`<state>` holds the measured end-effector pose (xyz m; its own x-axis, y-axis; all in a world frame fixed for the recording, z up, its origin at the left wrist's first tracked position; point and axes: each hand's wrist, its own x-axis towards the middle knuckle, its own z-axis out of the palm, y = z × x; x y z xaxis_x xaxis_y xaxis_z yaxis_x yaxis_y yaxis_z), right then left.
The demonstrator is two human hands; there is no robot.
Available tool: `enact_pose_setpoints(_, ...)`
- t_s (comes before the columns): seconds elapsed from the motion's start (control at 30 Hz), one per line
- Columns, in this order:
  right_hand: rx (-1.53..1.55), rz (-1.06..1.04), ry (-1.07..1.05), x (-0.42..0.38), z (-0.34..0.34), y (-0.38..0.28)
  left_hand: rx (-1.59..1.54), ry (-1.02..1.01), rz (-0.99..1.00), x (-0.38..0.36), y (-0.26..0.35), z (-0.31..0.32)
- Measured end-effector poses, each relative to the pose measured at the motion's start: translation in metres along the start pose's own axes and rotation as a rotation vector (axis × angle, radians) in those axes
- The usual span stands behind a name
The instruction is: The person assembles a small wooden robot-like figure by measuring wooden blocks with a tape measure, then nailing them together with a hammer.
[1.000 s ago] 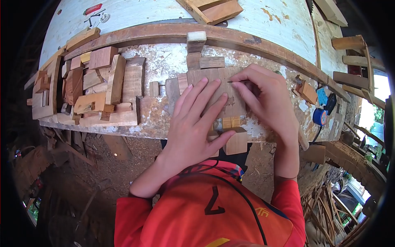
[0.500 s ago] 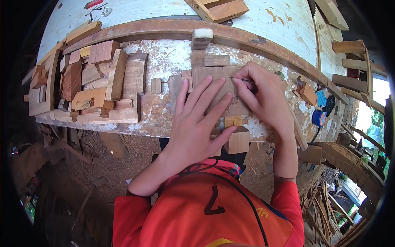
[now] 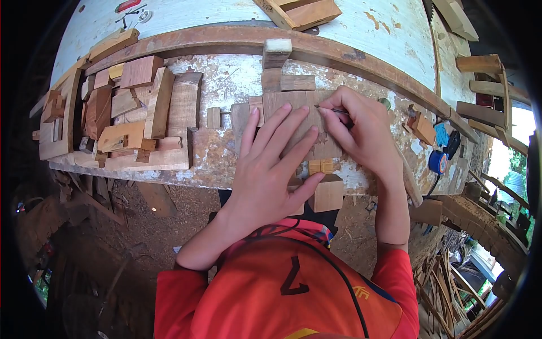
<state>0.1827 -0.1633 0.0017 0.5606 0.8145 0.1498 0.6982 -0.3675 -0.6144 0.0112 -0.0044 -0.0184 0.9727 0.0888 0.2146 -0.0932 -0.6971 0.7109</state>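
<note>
While the left hand (image 3: 268,169) lies spread across the flat wood (image 3: 324,148) on the bench (image 3: 226,79), clasping nothing, the right hand (image 3: 364,127) pinches a thin dark tool (image 3: 318,107) at the wood's far right. Uneven finger pressure could let the wood slide and the tip stray. Fingers obscure the tool's shaft; tip contact is indiscernible.

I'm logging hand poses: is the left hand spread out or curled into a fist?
Spread: the left hand lies over the wooden boards, its fingers fanned apart with gaps between them.
</note>
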Motion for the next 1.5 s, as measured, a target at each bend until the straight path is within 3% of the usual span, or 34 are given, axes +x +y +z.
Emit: enact_pose_setpoints(1.5,-0.074,-0.010,0.049,-0.0002,0.0076,0.0021,0.023,-0.010,0.010,0.0015,0.0003,-0.0012)
